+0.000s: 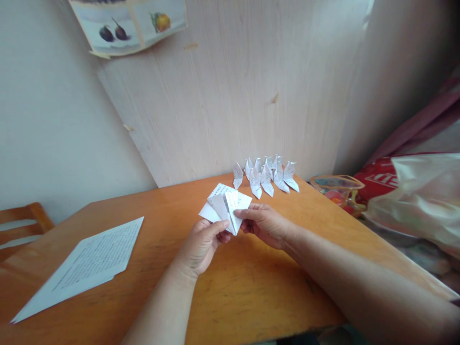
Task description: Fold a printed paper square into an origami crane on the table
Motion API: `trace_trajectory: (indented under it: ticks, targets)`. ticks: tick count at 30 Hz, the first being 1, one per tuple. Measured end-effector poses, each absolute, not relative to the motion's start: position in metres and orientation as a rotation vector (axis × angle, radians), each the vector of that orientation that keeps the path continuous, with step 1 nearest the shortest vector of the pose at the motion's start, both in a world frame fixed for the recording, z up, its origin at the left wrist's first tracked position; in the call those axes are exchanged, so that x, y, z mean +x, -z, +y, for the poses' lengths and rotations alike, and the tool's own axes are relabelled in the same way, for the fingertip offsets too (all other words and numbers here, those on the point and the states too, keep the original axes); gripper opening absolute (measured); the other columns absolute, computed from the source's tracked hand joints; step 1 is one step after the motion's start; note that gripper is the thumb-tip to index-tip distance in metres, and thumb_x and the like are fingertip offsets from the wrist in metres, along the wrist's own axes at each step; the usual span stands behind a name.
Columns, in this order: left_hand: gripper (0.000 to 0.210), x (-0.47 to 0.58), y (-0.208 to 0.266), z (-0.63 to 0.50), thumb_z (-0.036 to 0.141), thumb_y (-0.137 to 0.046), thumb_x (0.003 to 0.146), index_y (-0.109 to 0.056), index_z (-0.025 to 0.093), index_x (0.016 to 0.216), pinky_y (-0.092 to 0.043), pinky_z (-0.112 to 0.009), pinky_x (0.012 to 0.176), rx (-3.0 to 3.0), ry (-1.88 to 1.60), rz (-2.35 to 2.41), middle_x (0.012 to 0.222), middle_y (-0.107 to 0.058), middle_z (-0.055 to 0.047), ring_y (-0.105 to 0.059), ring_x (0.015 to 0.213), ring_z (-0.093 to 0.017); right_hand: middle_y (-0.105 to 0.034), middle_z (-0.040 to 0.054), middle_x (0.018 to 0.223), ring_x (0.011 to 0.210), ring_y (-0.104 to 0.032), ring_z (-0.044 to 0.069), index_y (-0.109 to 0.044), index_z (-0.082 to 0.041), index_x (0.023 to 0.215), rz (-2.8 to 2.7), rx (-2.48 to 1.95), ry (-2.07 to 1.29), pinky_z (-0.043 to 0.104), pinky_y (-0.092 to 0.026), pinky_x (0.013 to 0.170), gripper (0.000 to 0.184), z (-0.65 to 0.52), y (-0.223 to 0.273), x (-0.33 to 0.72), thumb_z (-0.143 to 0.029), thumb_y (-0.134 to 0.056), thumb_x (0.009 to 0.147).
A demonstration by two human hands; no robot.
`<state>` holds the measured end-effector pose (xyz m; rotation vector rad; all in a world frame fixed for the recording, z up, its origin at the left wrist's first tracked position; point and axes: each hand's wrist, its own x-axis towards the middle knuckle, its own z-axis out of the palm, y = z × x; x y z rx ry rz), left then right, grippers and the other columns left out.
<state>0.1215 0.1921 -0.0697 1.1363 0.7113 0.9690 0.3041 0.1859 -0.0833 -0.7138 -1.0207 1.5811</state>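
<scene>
Above the middle of the wooden table, a folded sheet of printed paper (223, 203) is held up between both hands. It has layered flaps and a pointed lower end, with white and printed faces showing. My left hand (204, 242) pinches its lower left edge, thumb on top. On the right side, the thumb of my right hand (264, 223) presses a flap while its fingers curl behind the paper. The fingers under the paper are partly hidden. Beyond the hands stands a group of several folded paper figures (266, 181), made of similar printed paper.
On the left of the table (151, 297) lies a stack of printed sheets (95, 261). A wooden chair (25, 220) stands at the far left. A panelled wall (223, 110) rises behind the table. Plastic bags (427, 201) and a clear container (338, 187) sit along the right edge.
</scene>
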Motion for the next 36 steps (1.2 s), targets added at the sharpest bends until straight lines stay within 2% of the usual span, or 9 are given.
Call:
trace_trajectory:
  ticks: [22, 26, 30, 36]
  targets:
    - [0.019, 0.1224, 0.0654, 0.1888, 0.026, -0.073, 0.080, -0.071, 0.017, 0.097, -0.044, -0.024, 0.061, 1.164, -0.966, 0.693, 0.085, -0.066, -0.003, -0.055, 0.069, -0.012, -0.057, -0.0002, 0.067, 0.059, -0.045, 0.011, -0.065, -0.016, 0.076, -0.997, -0.649, -1.649, 0.027, -0.033, 0.058, 0.022, 0.1823, 0.0773, 0.3042, -0.033, -0.079, 0.077]
    - [0.017, 0.1232, 0.0659, 0.1890, 0.027, -0.074, 0.078, -0.071, 0.017, 0.092, -0.043, -0.024, 0.062, 1.199, -0.975, 0.740, 0.082, -0.068, -0.002, -0.054, 0.067, -0.012, -0.059, 0.0006, 0.067, 0.061, -0.048, 0.012, -0.065, -0.017, 0.075, -0.985, -0.664, -1.635, 0.027, -0.035, 0.059, 0.022, 0.1832, 0.0795, 0.3033, -0.034, -0.079, 0.076]
    - [0.023, 0.1239, 0.0672, 0.1902, 0.029, -0.075, 0.077, -0.072, 0.017, 0.097, -0.042, -0.023, 0.061, 1.237, -1.036, 0.793, 0.085, -0.070, -0.004, -0.055, 0.070, -0.013, -0.062, 0.0033, 0.070, 0.063, -0.052, 0.013, -0.067, -0.016, 0.075, -0.978, -0.662, -1.633, 0.029, -0.037, 0.060, 0.020, 0.1852, 0.0844, 0.3028, -0.035, -0.073, 0.080]
    - [0.023, 0.1236, 0.0703, 0.1928, 0.030, -0.076, 0.076, -0.072, 0.015, 0.092, -0.042, -0.023, 0.061, 1.225, -1.104, 0.835, 0.084, -0.070, -0.005, -0.056, 0.069, -0.013, -0.064, 0.0030, 0.071, 0.062, -0.051, 0.012, -0.068, -0.016, 0.075, -1.021, -0.693, -1.640, 0.027, -0.037, 0.060, 0.017, 0.1839, 0.0862, 0.3030, -0.031, -0.075, 0.078]
